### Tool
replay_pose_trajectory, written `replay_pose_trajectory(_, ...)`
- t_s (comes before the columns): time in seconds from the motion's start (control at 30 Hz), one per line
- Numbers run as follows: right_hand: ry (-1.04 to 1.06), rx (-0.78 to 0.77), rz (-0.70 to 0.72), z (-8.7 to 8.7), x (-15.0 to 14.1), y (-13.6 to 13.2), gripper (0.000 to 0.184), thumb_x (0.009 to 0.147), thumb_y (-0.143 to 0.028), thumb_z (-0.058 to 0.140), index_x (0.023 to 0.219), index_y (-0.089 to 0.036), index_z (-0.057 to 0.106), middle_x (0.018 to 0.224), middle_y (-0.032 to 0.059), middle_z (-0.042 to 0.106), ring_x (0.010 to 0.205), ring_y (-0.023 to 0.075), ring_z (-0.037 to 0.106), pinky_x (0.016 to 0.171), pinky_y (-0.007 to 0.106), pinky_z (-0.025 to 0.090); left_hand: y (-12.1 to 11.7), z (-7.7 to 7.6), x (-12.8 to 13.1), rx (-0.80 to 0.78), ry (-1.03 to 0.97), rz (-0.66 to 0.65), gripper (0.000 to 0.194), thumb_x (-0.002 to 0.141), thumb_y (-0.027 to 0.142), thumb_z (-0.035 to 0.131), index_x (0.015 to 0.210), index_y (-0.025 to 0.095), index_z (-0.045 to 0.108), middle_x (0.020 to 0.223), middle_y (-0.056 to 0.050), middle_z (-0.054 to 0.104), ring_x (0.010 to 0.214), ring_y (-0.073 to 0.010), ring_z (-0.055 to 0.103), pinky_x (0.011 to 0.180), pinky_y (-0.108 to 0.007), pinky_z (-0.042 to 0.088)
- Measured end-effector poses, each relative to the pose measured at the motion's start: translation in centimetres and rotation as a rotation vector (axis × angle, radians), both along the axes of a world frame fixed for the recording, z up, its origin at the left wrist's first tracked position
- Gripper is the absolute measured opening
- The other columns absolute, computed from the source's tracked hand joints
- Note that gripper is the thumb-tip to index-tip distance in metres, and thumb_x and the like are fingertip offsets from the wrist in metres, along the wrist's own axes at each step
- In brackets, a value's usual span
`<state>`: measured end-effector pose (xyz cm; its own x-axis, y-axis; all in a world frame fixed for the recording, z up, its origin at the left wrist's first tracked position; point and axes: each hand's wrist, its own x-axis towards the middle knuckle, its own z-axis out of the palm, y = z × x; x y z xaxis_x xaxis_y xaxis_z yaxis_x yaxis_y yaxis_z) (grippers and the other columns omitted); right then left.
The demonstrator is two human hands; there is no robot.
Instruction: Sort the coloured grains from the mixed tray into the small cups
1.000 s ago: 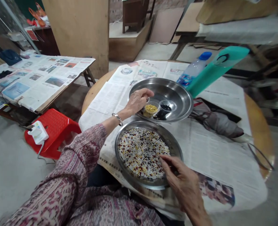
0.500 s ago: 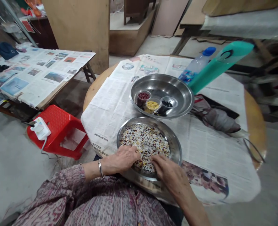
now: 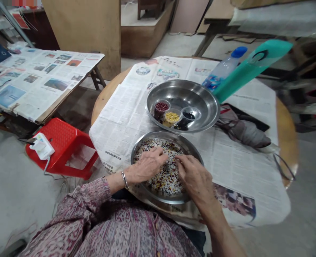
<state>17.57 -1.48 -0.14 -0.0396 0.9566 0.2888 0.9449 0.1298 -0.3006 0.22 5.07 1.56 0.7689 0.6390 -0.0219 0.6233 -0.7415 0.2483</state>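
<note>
While a round table (image 3: 287, 125) spread with newspaper (image 3: 235, 164) carries everything, a wide steel basin (image 3: 200, 92) sits on its far side and a smaller steel basin (image 3: 174, 201) just nearer the person. Inside the smaller one, the speckled grain mix (image 3: 165, 182) lies directly below both hands, and that relation seems to matter most: the left hand (image 3: 147, 166) is over its left part, the right hand (image 3: 196, 176) at its right, about equally near. The round spread has no clear long axis. Beyond the fingertips, the wide basin holds cups of red beans (image 3: 162, 106), yellow beans (image 3: 171, 117) and black beans (image 3: 189, 116).

Both hands are curled, covering part of the mix; the left thumb is hidden. Whether either hand's fingers are closed on a grain, or even touch the surface, I cannot tell.
</note>
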Motion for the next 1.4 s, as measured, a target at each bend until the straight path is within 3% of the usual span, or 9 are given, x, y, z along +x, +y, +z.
replay_pose_trajectory(0.1,0.017,0.021,0.06,-0.7,0.0,1.1,0.018,0.094,-0.022,0.048,0.1,-0.018,0.065,0.095,0.0062,0.067,0.091,0.0214,0.062,0.08,0.031,0.048,-0.9,0.4,-0.7,-0.059,0.045,-0.058,0.018,0.093,0.01,0.041,0.103,0.016,0.055,0.11,-0.008,0.055,0.103,-0.0204,0.052,0.083,-0.031,0.049)
replay_pose_trajectory(0.2,-0.017,-0.003,0.125,-1.1,0.2,1.2,0.018,0.093,-0.019,0.048,0.092,-0.018,0.066,0.09,0.0059,0.069,0.089,0.0213,0.063,0.079,0.031,0.048,-1.2,1.2,-2.2,-0.119,0.081,0.019,0.02,0.093,0.009,0.04,0.105,0.017,0.054,0.108,-0.007,0.056,0.095,-0.0182,0.056,0.078,-0.029,0.049)
replay_pose_trajectory(0.33,-0.079,0.019,0.046,-0.9,0.6,0.0,0.018,0.093,-0.02,0.048,0.089,-0.019,0.066,0.09,0.0066,0.07,0.084,0.0218,0.064,0.073,0.032,0.047,-0.7,1.5,-3.7,-0.108,0.1,0.107,0.021,0.094,0.009,0.037,0.105,0.018,0.052,0.101,-0.005,0.057,0.083,-0.016,0.057,0.069,-0.027,0.047)
replay_pose_trajectory(0.53,-0.045,-0.045,0.157,-0.9,0.0,-2.5,0.019,0.095,-0.024,0.046,0.098,-0.019,0.064,0.094,0.0047,0.072,0.081,0.0182,0.067,0.072,0.028,0.048,1.1,0.3,-0.5,0.014,0.032,0.074,0.019,0.094,0.014,0.042,0.107,0.016,0.056,0.11,-0.009,0.055,0.103,-0.0228,0.052,0.078,-0.032,0.048)
replay_pose_trajectory(0.67,0.003,-0.078,0.121,-0.8,0.3,-3.3,0.022,0.095,-0.023,0.043,0.101,-0.019,0.064,0.095,0.0043,0.072,0.08,0.0186,0.068,0.07,0.029,0.048,-0.1,0.3,1.0,0.004,-0.003,-0.081,0.02,0.095,0.016,0.042,0.108,0.015,0.058,0.117,-0.012,0.052,0.107,-0.0237,0.049,0.082,-0.035,0.047)
replay_pose_trajectory(0.83,0.162,-0.075,-0.008,-0.1,1.9,-2.8,0.024,0.093,-0.024,0.043,0.099,-0.017,0.065,0.094,0.0063,0.069,0.084,0.0192,0.066,0.076,0.03,0.048,-3.1,0.6,-1.3,-0.098,0.03,-0.263,0.02,0.096,0.012,0.04,0.104,0.015,0.057,0.109,-0.009,0.055,0.102,-0.0215,0.054,0.074,-0.03,0.046)
replay_pose_trajectory(1.1,0.122,-0.055,-0.13,-0.5,1.5,1.0,0.026,0.09,-0.029,0.045,0.092,-0.019,0.068,0.089,0.0079,0.069,0.079,0.0219,0.063,0.072,0.033,0.045,-1.5,1.6,-3.2,-0.162,0.122,0.004,0.021,0.093,0.006,0.04,0.102,0.015,0.057,0.102,-0.006,0.06,0.091,-0.0181,0.058,0.073,-0.03,0.047)
replay_pose_trajectory(1.23,0.083,-0.042,-0.105,-0.4,0.8,2.3,0.027,0.091,-0.028,0.044,0.093,-0.017,0.068,0.088,0.0085,0.069,0.077,0.0217,0.062,0.071,0.033,0.044,0.4,1.6,-1.4,-0.085,0.02,0.028,0.026,0.091,0.005,0.039,0.108,0.016,0.056,0.106,-0.007,0.059,0.097,-0.0193,0.057,0.075,-0.03,0.049)
replay_pose_trajectory(1.4,0.131,-0.023,-0.112,-0.2,1.0,1.1,0.025,0.092,-0.03,0.045,0.093,-0.018,0.068,0.091,0.0088,0.07,0.079,0.0217,0.063,0.072,0.033,0.045,2.2,0.5,1.8,-0.007,-0.041,0.019,0.025,0.093,0.007,0.037,0.104,0.015,0.058,0.112,-0.01,0.055,0.103,-0.0211,0.054,0.079,-0.032,0.049)
